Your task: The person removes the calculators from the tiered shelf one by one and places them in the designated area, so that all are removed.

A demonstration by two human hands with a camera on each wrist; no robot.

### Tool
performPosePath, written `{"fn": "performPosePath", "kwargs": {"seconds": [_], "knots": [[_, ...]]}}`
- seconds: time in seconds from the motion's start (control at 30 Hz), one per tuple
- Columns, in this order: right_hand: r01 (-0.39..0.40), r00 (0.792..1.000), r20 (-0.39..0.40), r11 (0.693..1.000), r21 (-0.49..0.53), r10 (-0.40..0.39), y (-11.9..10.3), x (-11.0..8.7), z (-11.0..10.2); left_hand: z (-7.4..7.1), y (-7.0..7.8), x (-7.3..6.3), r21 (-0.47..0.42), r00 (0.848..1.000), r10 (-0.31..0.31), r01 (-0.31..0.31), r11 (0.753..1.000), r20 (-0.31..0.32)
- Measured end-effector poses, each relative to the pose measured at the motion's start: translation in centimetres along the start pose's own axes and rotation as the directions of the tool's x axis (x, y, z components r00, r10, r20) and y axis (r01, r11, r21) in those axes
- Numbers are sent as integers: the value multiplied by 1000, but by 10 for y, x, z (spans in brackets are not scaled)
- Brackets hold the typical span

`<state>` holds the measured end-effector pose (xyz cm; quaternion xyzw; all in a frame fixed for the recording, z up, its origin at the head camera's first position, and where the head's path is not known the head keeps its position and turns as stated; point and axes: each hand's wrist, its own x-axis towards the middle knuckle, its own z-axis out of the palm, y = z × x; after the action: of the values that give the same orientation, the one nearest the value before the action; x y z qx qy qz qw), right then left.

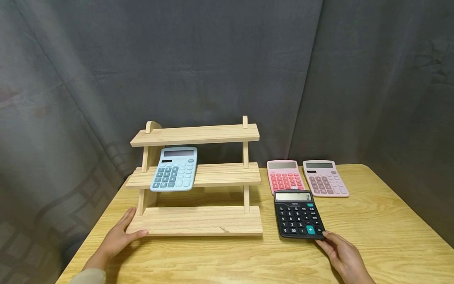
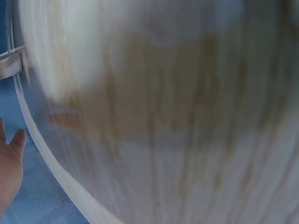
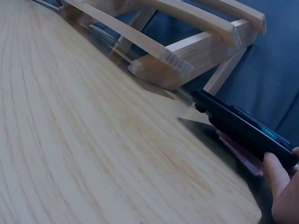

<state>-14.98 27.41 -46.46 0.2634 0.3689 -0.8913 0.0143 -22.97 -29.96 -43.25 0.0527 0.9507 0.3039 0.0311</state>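
Note:
My right hand (image 1: pixel 340 252) pinches a black calculator (image 1: pixel 297 217) by its lower right corner, thumb on the front. In the right wrist view the calculator (image 3: pixel 243 126) is tilted and raised over the table, fingers (image 3: pixel 275 175) under its edge. My left hand (image 1: pixel 118 236) rests with spread fingers at the left end of the bottom board of a wooden three-tier shelf (image 1: pixel 195 227). A light blue calculator (image 1: pixel 175 169) leans upright on the middle tier, toward the left. In the left wrist view the hand (image 2: pixel 9 163) shows only at the edge.
Behind the black calculator, a pink calculator (image 1: pixel 283 175) lies on the wooden table (image 1: pixel 383 213), its lower edge partly covered. To its right is a pale pink calculator (image 1: pixel 325 177). A dark grey curtain (image 1: pixel 220 63) hangs behind the table.

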Motion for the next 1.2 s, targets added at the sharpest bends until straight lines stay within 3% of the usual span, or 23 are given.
{"fn": "performPosePath", "kwargs": {"seconds": [0.3, 0.6, 0.77, 0.93, 1.1, 1.2], "knots": [[12, 999, -37, 999, -53, -14, 1, 5, -1, 1, -1, 0, 0, 1000, 5, -5, 1000, -4], [8, 1000, -15, 1000, -21, -8, -5, 6, 0, 0, 2, -1, -9, 1000, 6, -6, 1000, 3], [-21, 998, -55, 1000, -17, 20, -7, 6, -1, -1, 2, 0, -16, 1000, 8, -8, 1000, 0], [4, 990, -140, 986, -169, -28, -5, 7, 1, -2, 3, -1, -16, 1000, 8, -8, 1000, 6], [80, 963, -216, 934, -347, -163, -1, 9, 2, -2, 3, -1, -17, 1000, 9, -9, 1000, 6], [128, 951, -211, 910, -394, -226, 1, 8, 2, -2, 1, 0, -12, 1000, 10, -10, 1000, 7]]}}
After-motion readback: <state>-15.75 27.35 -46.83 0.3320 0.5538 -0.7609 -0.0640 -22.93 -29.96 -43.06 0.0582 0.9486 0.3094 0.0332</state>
